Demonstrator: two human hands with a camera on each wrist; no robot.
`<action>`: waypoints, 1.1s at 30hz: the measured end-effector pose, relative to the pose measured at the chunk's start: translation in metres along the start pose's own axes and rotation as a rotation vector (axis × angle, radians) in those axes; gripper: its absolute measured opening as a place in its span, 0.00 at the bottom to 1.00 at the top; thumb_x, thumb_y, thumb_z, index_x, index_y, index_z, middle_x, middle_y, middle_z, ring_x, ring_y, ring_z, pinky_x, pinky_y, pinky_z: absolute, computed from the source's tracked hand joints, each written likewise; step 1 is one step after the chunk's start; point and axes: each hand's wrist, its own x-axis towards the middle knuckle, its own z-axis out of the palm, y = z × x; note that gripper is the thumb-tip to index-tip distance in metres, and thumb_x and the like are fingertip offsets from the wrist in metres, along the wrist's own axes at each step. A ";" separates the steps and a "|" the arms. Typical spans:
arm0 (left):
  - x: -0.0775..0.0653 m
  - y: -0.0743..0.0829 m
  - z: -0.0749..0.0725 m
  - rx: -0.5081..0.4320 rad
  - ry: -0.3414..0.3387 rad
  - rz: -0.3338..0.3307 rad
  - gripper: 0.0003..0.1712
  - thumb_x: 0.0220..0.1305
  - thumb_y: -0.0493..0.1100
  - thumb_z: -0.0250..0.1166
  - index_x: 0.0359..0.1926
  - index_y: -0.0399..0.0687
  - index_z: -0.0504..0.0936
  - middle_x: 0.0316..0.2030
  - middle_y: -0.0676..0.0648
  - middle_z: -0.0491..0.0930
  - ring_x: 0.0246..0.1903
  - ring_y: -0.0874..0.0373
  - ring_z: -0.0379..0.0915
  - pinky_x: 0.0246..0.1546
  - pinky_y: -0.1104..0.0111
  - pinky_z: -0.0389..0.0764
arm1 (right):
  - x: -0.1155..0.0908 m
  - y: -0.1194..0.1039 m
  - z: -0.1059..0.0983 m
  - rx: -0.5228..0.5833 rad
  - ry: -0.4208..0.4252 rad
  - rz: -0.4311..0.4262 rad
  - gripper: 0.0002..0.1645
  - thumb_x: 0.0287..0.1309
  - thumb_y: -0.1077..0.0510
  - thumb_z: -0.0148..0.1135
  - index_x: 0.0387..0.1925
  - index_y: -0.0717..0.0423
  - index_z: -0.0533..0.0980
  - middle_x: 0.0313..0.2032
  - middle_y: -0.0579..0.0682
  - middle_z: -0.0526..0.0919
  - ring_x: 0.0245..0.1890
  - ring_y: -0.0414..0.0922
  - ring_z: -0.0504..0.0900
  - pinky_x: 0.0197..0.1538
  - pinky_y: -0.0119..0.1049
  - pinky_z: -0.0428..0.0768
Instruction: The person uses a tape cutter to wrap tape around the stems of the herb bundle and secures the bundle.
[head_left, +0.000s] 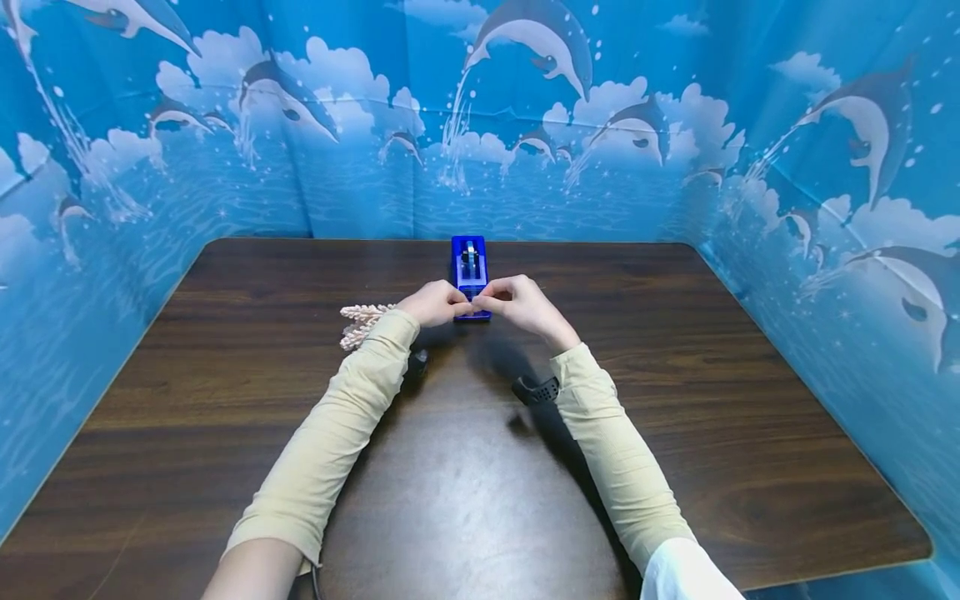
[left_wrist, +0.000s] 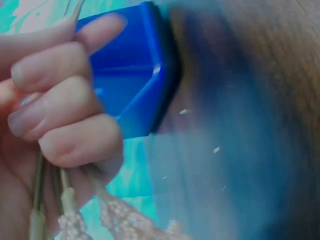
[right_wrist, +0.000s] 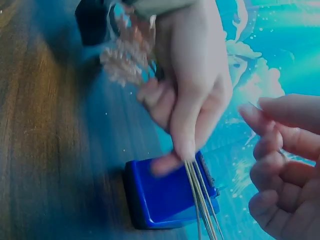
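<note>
In the head view, my left hand [head_left: 437, 303] is over the near end of a blue tape dispenser [head_left: 470, 260]. It grips several thin stems [right_wrist: 201, 200] of a bunch of pale pink flowers [head_left: 363, 322]; their heads hang out below the palm in the left wrist view. My right hand [head_left: 521, 306] is close beside it, the two hands' fingertips nearly meeting. In the right wrist view its thumb and forefinger pinch a thin strip [right_wrist: 253, 104], too small to make out well. The stems' ends cross above the dispenser [right_wrist: 167, 192].
Everything is on a dark wooden table [head_left: 225, 400]. A blue dolphin-print curtain [head_left: 360, 200] stands behind the table and along its sides. Black wrist devices [head_left: 536, 389] hang under the forearms. Small pale flecks [left_wrist: 216, 149] lie on the wood by the dispenser.
</note>
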 end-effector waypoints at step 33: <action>-0.044 0.002 -0.028 -0.089 -0.022 -0.018 0.18 0.69 0.45 0.56 0.23 0.42 0.80 0.14 0.56 0.67 0.19 0.62 0.59 0.25 0.69 0.61 | 0.001 0.008 -0.003 0.301 -0.130 0.062 0.16 0.68 0.57 0.55 0.41 0.67 0.81 0.39 0.60 0.87 0.40 0.45 0.87 0.55 0.53 0.78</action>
